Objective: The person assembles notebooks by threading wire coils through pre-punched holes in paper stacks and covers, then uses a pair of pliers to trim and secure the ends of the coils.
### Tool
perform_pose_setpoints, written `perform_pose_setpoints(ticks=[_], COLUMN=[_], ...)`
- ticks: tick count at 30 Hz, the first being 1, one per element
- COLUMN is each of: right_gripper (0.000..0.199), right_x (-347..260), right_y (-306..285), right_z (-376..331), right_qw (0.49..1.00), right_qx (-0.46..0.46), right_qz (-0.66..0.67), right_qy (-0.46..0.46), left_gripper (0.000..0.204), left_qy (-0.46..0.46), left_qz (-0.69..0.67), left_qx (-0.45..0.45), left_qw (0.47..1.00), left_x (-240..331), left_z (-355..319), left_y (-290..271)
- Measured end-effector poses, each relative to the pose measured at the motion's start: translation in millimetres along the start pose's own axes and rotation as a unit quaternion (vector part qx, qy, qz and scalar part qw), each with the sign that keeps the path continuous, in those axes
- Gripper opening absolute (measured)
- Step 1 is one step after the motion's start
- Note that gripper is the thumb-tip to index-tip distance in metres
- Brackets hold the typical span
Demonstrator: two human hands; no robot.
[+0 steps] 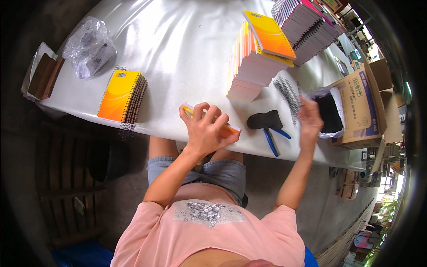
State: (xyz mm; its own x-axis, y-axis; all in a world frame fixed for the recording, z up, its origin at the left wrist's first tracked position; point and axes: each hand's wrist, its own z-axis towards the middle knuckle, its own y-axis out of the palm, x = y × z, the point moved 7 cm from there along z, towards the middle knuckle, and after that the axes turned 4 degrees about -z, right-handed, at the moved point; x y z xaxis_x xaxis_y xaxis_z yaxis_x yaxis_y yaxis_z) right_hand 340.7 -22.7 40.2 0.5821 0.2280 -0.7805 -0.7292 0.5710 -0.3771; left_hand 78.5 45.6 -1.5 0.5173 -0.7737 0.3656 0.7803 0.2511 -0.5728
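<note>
My left hand (207, 127) is closed around a yellow-and-orange notebook (231, 129), which stands on edge near the table's front edge; my fingers cover most of it. My right hand (310, 121) is beside a bunch of loose metal spiral coils (289, 99). Its fingers are blurred, so whether it holds a coil does not show. Between my hands lie blue-handled pliers (270, 143), with a black piece (264, 119) over or at their head end. At the left, a stack of spiral-bound yellow-and-orange notebooks (119, 97) sits by the front edge.
A tall stack of yellow-covered notebooks (269, 38) without visible coils rises beyond the pliers. Behind it stand spiral-bound notebooks (307, 29). An open cardboard box (359, 107) is at the right edge. Clear plastic wrap (91, 46) lies far left on the white-covered table (178, 58).
</note>
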Motion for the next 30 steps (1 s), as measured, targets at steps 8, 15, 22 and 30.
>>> perform_pose_setpoints(ticks=[8, 15, 22, 30], right_gripper=[0.021, 0.020, 0.020, 0.022], right_x=[-45.6, -27.6, -39.0, -44.8], right_y=[107.6, 107.7, 110.5, 110.8], right_z=[-42.4, -48.5, -46.0, -43.1], right_qw=[0.981, 0.990, 0.985, 0.975], right_qx=[-0.161, -0.142, -0.172, -0.223], right_qz=[-0.091, 0.016, 0.028, -0.004], right_qy=[-0.055, 0.019, 0.008, 0.016], left_gripper=[0.040, 0.043, 0.043, 0.045], left_qy=[-0.014, -0.010, -0.014, -0.007], left_qz=[0.026, 0.029, 0.019, 0.027], left_qx=[0.008, 0.012, 0.001, -0.009], left_qw=[1.000, 0.999, 1.000, 1.000], left_x=[-3.3, -3.7, -3.9, -4.5], left_z=[-5.3, -5.3, -5.6, -7.5], left_y=[-0.6, -1.2, -1.4, -1.3])
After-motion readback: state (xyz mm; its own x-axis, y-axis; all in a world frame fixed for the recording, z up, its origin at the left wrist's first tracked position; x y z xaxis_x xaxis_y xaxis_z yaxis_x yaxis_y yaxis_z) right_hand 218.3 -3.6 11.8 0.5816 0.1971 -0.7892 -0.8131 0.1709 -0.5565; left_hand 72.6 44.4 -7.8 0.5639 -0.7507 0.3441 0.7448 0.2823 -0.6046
